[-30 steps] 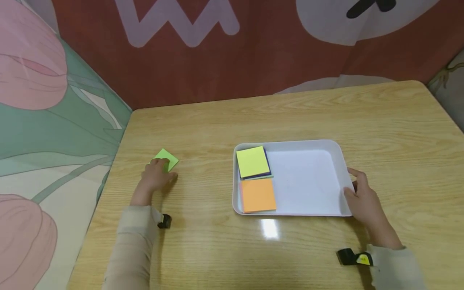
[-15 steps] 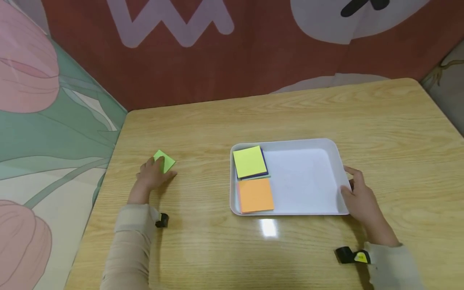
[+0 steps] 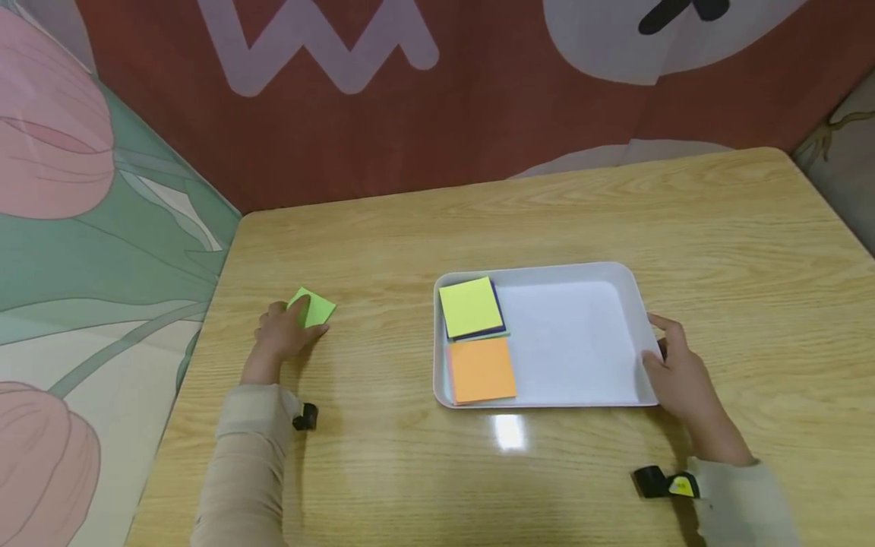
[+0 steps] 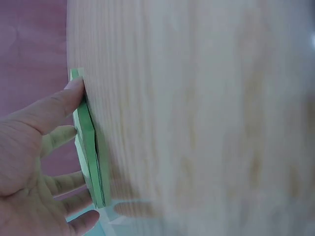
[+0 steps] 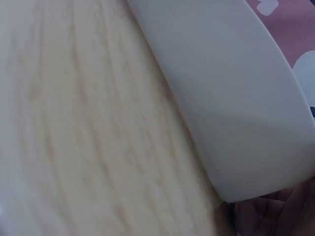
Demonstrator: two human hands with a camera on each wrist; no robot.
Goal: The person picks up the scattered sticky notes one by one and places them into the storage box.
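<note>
You see a glossy wood-grain table, a smooth matt white plastic tray, and matt paper green notes.

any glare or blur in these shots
Head view: sharp, with a bright glare spot on the table just in front of the white tray. Left wrist view: table grain smeared, green paper fairly crisp. Right wrist view: soft throughout, tray wall close and blurred.

A paper pad lies left of the tray, which holds two pads along its left side.
</note>
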